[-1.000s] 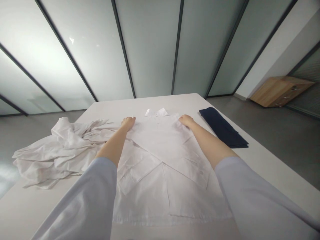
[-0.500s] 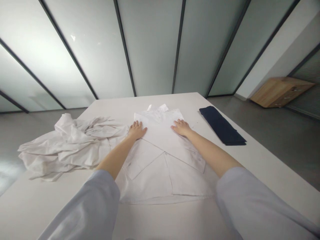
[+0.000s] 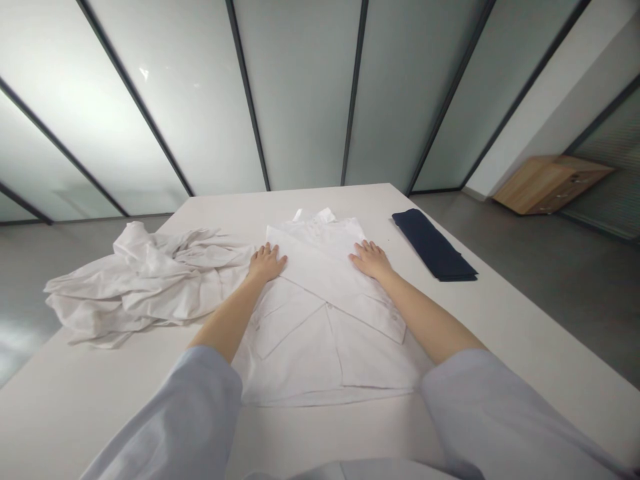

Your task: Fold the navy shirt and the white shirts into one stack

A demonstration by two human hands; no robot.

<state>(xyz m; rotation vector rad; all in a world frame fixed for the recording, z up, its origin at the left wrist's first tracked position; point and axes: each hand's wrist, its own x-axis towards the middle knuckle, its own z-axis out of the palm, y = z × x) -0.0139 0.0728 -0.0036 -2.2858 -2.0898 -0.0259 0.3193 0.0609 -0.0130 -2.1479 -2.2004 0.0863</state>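
Note:
A white shirt [image 3: 310, 347] lies flat in front of me, its collar at the far end and its sleeves folded across the body so that the cuffs cross. Palm down, my left hand [image 3: 267, 263] rests on its left edge with the fingers spread. At the right edge my right hand [image 3: 371, 259] lies flat, fingers apart. Neither hand grips the cloth. My forearms cover parts of the shirt's sides.
Crumpled white cloth [image 3: 150, 280] lies to the left, close to my left hand. A folded dark navy cloth [image 3: 434, 245] is on the right of the white table [image 3: 520, 333]. Beyond the table stand frosted glass panels [image 3: 305, 93] and a wooden cabinet [image 3: 543, 183].
My hands have moved slightly apart, outward to the shirt's two side edges. The camera view has shifted a little. The shirt keeps its folded shape.

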